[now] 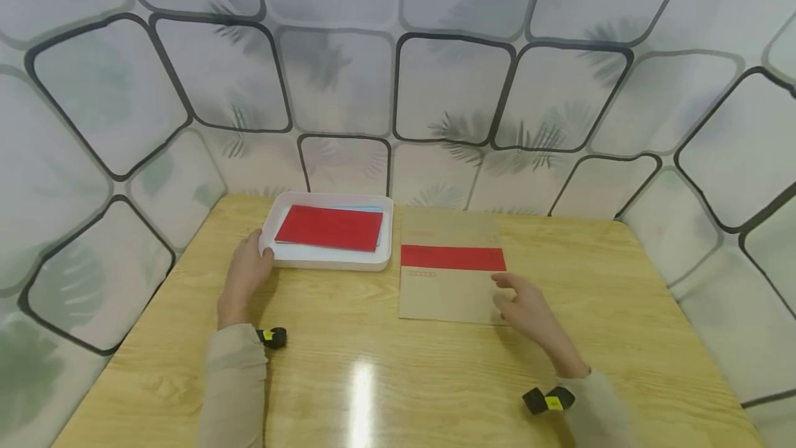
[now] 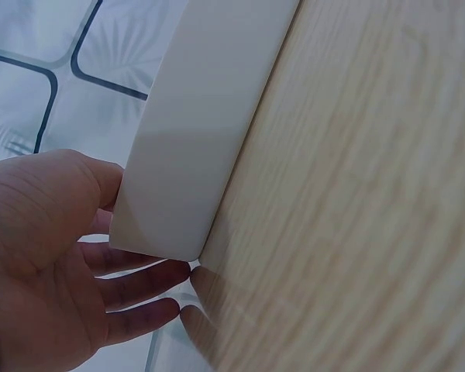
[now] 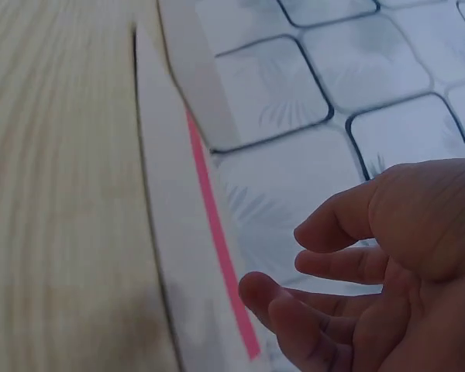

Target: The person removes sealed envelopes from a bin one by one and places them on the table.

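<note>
My left hand (image 1: 245, 272) is at the left front corner of a white tray (image 1: 329, 265), its thumb at the rim and its fingers along the outer side. In the left wrist view, thumb and fingers straddle the corner of the tray wall (image 2: 194, 132). Inside the tray lies a red envelope (image 1: 329, 228) over light blue and white paper. My right hand (image 1: 525, 306) hovers with loosely bent fingers at the right edge of brown paper envelopes (image 1: 450, 296), holding nothing. A red band (image 1: 452, 257) shows between an upper and a lower brown part.
The wooden table (image 1: 348, 351) carries the tray and, close to its right, the brown envelopes. A patterned curtain-like wall (image 1: 348, 81) stands behind the table and along both sides. Small black wrist devices sit by both sleeves.
</note>
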Available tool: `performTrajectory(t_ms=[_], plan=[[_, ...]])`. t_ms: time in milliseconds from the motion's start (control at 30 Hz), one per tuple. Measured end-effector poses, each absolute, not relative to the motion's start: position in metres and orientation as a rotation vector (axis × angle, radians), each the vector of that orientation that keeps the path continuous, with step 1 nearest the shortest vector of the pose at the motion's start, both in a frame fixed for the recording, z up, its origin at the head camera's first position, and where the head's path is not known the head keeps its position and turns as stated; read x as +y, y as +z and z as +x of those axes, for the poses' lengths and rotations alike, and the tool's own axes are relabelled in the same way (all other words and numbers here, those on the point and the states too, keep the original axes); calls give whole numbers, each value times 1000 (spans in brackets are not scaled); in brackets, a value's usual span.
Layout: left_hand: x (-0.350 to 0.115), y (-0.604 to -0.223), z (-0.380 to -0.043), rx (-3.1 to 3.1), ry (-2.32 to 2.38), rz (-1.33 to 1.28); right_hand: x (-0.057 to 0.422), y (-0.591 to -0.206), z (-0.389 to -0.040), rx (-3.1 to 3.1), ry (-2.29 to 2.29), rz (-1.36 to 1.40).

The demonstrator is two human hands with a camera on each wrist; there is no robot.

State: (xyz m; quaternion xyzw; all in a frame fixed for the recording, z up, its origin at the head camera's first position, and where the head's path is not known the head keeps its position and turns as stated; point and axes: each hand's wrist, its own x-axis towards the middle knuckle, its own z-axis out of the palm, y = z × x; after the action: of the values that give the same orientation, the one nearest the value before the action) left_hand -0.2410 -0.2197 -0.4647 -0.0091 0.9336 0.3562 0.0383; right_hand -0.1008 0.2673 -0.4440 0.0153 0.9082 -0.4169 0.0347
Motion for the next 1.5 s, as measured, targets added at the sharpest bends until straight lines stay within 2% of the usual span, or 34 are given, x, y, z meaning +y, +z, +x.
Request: performTrajectory(t_ms=[200,500,767,1100,1500], plan=[[-222,-463,-239,2864,1102,-21,221,-432,-130,2822,-1288,-194],[-221,-461,-237,2847,1097,-26,141,-414,-171,2775,-1457,-306],[-221,-463,-236,2864,1099,-38,88,-417,-203,2837,-1264,-452],[-220,-463,-238,2881,1089,-13,60,-431,-232,2892,-947,-313],[-220,-464,-238,2893,1081,-23,50,-441,-247,2856,-694,-153]])
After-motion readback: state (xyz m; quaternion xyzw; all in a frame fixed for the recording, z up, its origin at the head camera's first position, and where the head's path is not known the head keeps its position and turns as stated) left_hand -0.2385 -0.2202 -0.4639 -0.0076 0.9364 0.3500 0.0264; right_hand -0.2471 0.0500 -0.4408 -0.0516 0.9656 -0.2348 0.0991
